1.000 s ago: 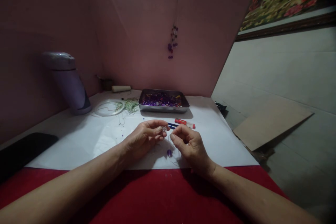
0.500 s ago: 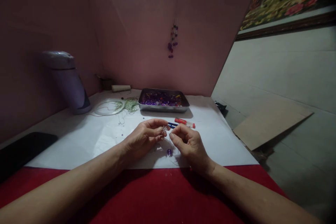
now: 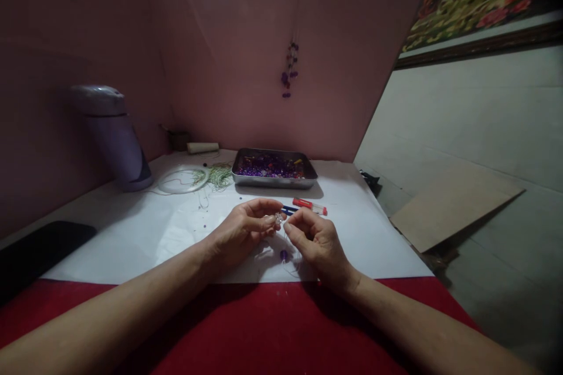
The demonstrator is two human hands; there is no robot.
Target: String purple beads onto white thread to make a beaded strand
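Observation:
Between thumb and fingers, my left hand [image 3: 240, 228] pinches a small cluster of clear beads [image 3: 278, 219]. My right hand [image 3: 319, 240] is closed just right of the cluster, thumb and forefinger pressed together on a thin thread [image 3: 285, 240] that is hard to make out. A purple bead [image 3: 284, 256] shows below and between the hands, close to loops of the thread over the white sheet. Beyond my fingers lie a blue-handled tool [image 3: 288, 210], partly hidden, and a red-and-clear tube [image 3: 310, 206].
A metal tray [image 3: 275, 181] of purple beads stands at the back. Leftward are green threads [image 3: 219, 176], a clear ring-shaped coil [image 3: 182, 180], a lilac thermos [image 3: 116, 140] and a dark flat object [image 3: 48, 246]. A bead strand [image 3: 289, 70] hangs on the wall. Cardboard [image 3: 457, 205] lies right.
The clear bead cluster has turned slightly in my left fingers and shows more to the right. My right hand stays almost where it was.

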